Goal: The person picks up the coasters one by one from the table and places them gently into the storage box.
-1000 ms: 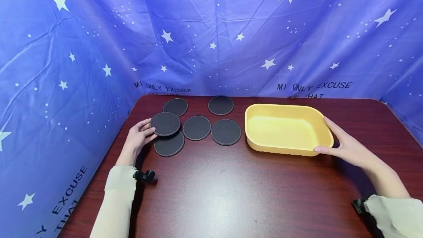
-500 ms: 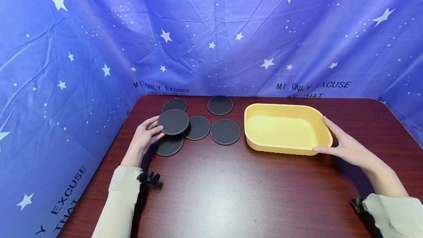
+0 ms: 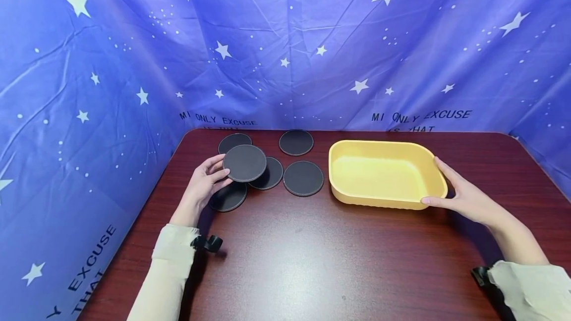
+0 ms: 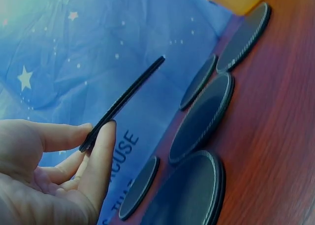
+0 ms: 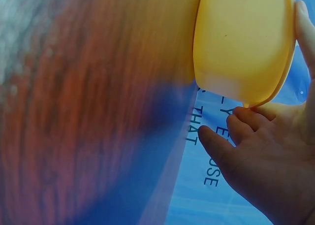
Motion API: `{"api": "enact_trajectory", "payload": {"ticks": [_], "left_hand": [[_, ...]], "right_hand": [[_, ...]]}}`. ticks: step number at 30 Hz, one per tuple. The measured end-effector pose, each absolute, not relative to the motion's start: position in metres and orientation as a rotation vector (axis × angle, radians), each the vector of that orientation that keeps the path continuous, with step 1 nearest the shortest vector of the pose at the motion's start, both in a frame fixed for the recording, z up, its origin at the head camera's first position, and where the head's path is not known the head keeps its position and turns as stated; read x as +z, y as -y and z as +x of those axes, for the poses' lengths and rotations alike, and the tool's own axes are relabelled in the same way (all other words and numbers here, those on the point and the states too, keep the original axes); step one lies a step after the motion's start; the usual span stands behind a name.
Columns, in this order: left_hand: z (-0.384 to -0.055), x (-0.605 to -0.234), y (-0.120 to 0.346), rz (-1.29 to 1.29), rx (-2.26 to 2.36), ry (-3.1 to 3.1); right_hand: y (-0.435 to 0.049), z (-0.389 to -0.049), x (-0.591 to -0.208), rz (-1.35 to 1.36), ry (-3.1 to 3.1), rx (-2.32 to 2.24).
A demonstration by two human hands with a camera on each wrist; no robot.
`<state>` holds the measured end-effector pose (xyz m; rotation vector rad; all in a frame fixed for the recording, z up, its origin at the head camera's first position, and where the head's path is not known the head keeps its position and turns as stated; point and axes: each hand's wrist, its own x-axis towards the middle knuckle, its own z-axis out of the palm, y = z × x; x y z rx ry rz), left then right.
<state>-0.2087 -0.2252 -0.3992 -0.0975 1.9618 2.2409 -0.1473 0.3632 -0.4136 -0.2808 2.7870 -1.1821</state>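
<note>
Between thumb and fingers my left hand (image 3: 202,187) pinches a round black coaster (image 3: 245,163) by its left edge. The left wrist view has this coaster (image 4: 129,98) edge-on, tilted and raised off the table. Below it, the held coaster partly covers a front-left coaster (image 3: 228,198), a back-left coaster (image 3: 235,141) and a middle coaster (image 3: 270,174). My right hand (image 3: 470,197) holds the right end of a yellow plastic bin (image 3: 379,175), thumb at the front corner and forefinger at the back one. In the right wrist view, its other fingers (image 5: 216,144) curl loosely below the bin.
Two more black coasters, one at the back (image 3: 296,142) and one nearer (image 3: 303,178), lie left of the bin. All stand on a dark red wooden table (image 3: 321,261). A blue star-patterned curtain (image 3: 285,38) hangs behind and along the left side.
My left hand has moved right and slightly away from me, carrying the coaster from above the left coasters toward the middle one. The right hand and bin stay in place.
</note>
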Motion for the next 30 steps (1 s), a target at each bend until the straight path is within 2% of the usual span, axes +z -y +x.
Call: {"api": "enact_trajectory", "payload": {"ticks": [30], "left_hand": [[-0.205, -0.387, 0.167, 0.101, 2.151, -1.982]], "right_hand": [[-0.364, -0.147, -0.415, -0.289, -2.772, -1.220]]}}
